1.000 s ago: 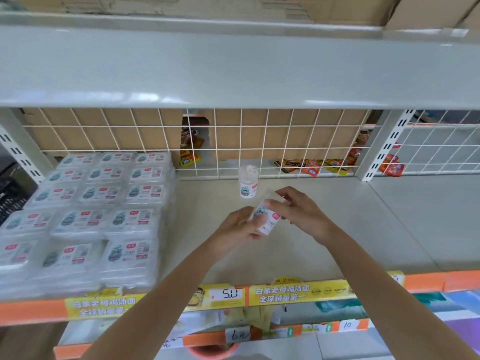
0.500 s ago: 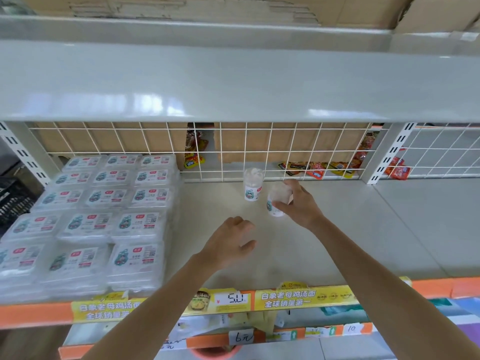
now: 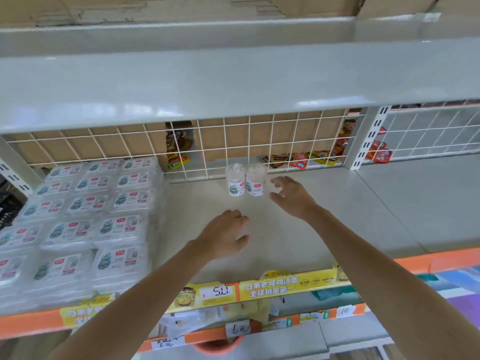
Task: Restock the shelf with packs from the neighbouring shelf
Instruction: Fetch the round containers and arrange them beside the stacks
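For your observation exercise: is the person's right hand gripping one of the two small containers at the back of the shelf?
No, the right hand is open beside the two small containers, with a gap between.

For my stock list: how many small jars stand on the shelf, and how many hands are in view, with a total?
Small jars: 2, left jar and right jar, upright side by side.
Hands: 2, left hand and right hand, both empty.
Total: 4
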### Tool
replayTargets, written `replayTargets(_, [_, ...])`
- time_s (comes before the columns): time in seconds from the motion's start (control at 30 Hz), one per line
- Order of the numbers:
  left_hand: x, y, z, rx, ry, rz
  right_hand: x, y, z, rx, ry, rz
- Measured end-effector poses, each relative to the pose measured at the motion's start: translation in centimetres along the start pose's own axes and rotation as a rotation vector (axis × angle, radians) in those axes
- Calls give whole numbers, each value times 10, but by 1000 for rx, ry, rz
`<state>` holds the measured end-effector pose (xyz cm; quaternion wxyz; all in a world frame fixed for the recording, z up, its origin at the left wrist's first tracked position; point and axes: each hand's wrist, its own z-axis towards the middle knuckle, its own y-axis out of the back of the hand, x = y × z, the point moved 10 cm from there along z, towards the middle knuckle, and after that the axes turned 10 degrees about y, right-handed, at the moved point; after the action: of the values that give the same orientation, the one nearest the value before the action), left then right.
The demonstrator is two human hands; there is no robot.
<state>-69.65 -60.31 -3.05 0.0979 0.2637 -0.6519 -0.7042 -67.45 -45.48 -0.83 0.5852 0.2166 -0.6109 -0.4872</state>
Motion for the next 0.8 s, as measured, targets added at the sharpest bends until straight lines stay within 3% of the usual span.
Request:
replayTargets(0.13, [-49, -6, 15, 18, -128, 180, -15, 13, -54, 148, 145, -222])
replayTargets(0.3, [-144, -19, 42, 7, -247, 227, -68, 56, -131, 158, 170, -499])
replayTargets(0.5, [-286, -46, 67, -31, -417, 206, -149, 139, -234, 11, 65, -491])
replayTargets(0.8, [-459, -92, 87, -57, -650, 117, -253, 222, -356, -55, -154, -531])
